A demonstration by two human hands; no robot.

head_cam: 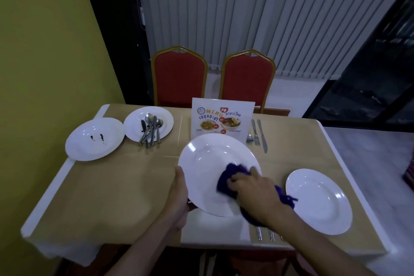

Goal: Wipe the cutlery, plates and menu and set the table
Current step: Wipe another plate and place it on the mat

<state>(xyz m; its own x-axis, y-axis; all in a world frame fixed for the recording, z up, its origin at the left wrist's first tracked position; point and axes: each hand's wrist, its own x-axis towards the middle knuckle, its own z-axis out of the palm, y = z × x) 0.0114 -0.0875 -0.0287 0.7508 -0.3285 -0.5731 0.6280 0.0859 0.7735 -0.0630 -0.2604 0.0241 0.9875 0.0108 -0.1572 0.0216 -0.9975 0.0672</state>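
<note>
My left hand [179, 195] grips the left rim of a white plate [208, 163], which is tilted up above the table. My right hand [253, 190] holds a purple cloth [226, 180] against the plate's face. A clean white plate [318, 201] lies at the front right. At the far left sits a plate with dark stains [94, 139], and beside it a plate holding several pieces of cutlery [150, 130]. The menu card [221, 119] stands behind the held plate. A spoon, fork and knife [257, 134] lie to its right.
Two red chairs [179, 76] with gold frames stand at the table's far side. A yellow wall runs along the left. The tan tablecloth [112, 186] covers the table, and three cutlery handles [266, 234] lie at the near edge under my right arm.
</note>
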